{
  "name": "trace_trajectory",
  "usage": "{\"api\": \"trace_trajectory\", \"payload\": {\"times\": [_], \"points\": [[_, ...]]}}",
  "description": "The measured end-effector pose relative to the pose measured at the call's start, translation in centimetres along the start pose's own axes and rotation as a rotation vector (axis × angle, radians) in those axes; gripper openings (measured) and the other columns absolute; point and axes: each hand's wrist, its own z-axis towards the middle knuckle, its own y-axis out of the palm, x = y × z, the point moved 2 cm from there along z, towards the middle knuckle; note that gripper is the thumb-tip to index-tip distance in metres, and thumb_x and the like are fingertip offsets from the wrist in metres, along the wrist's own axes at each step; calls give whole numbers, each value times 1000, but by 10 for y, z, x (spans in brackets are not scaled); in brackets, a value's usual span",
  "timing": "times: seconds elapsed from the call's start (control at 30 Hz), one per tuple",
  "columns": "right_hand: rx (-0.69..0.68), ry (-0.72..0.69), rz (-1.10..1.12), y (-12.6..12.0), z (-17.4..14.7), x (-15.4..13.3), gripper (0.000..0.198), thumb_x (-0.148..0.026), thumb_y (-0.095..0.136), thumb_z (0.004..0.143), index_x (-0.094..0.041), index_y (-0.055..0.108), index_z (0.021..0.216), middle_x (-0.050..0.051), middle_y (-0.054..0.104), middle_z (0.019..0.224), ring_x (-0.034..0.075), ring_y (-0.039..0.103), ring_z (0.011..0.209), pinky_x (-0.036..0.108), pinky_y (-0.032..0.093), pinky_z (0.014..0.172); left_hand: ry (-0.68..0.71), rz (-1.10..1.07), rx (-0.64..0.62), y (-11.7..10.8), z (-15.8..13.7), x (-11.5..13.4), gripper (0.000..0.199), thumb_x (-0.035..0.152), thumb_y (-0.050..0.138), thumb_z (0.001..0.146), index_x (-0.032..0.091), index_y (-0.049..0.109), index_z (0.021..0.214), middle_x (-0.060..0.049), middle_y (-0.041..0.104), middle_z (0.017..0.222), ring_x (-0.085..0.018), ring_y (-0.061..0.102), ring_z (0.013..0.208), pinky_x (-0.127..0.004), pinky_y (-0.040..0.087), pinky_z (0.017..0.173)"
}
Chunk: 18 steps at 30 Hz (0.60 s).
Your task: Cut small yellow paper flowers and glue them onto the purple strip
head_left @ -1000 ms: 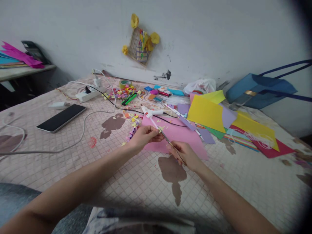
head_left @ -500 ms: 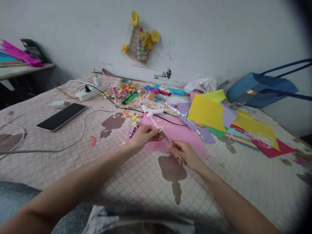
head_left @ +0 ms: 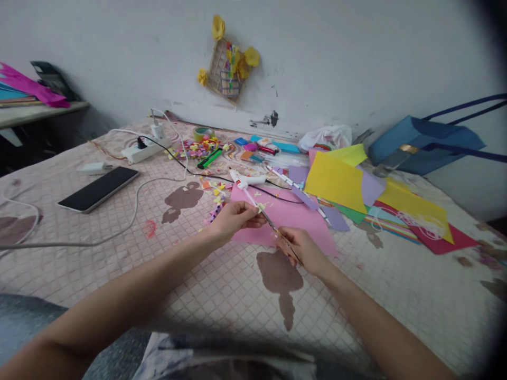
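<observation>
My left hand (head_left: 237,217) is closed in a pinch over the pink paper (head_left: 301,224). A small pale yellow paper piece (head_left: 260,206) shows at its fingertips. My right hand (head_left: 297,244) grips what looks like a pair of slim metal tweezers (head_left: 270,221), slanting up and left so that their tip meets the yellow piece. Their other end pokes out below the right palm. Just beyond my left fingers lies a white hot glue gun (head_left: 247,180) with a glue stick at its back, partly over the paper. Tiny yellow scraps are scattered on the sheet.
Left of my hands are a phone (head_left: 99,189), a white power strip (head_left: 144,150) and looping cables. A green cutter (head_left: 209,158) and paper bits lie behind. On the right are coloured sheets (head_left: 336,179), white string (head_left: 422,222) and a blue bag (head_left: 423,145).
The view has shifted very slightly. Both hands keep the same hold and place, with the tweezers' tip still at the small yellow piece.
</observation>
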Motion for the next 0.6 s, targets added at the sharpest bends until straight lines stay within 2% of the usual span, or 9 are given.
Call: {"api": "trace_trajectory", "payload": {"times": [0.37,0.6], "points": [[4,-36,-63,-3,-2,-5,32,-39,52,79,-19,43,56,-7,38,42,8,35,36,20,25,37,-45,17,-32,0,-1,5,12,16,57,81,10,54,71,-9,69,75,-13,66,69,-28,52,75],[10,-2,23,-1,-1,-2,33,-44,53,79,-19,45,59,-8,39,41,7,35,32,20,24,34,-57,0,-40,0,-1,6,12,16,58,80,10,53,71,-9,69,78,-13,66,72,-28,51,75]]}}
